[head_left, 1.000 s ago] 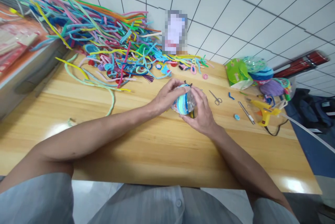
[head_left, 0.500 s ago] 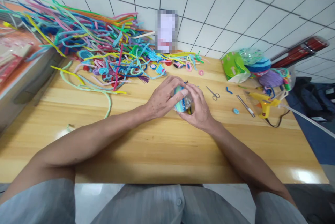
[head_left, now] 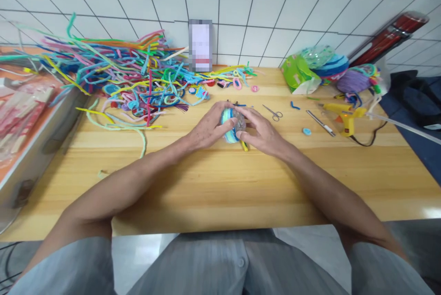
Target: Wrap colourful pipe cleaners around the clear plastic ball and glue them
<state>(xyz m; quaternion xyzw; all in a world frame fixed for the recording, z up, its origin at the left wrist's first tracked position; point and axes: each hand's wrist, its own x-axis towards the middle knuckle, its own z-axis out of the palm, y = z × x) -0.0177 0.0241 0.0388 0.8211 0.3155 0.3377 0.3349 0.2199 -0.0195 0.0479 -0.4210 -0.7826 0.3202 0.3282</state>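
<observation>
Between my hands is a rounded clear plastic piece (head_left: 240, 122), partly wrapped in blue, pale green and white pipe cleaners. My left hand (head_left: 210, 126) closes around its wrapped left side, thumb across the front. On the other side my right hand (head_left: 263, 132) grips the clear end, with its thumb at the lower front and fingers over the top. Below the piece a yellow-handled tool (head_left: 244, 146) pokes out, mostly hidden. Small scissors (head_left: 274, 113) lie just beyond my right hand.
A tangled heap of pipe cleaners (head_left: 127, 74) covers the back left, beside a phone (head_left: 200, 47) against the tiled wall. Right of my hands lie a pen-like tool (head_left: 320, 122), a blue button-like disc (head_left: 306, 131) and a yellow glue gun (head_left: 346, 118). A green packet (head_left: 299, 74) stands behind.
The view has shifted. My hands still hold the wrapped piece, turned slightly; my right thumb has come onto its front, and more of the yellow handle shows beneath.
</observation>
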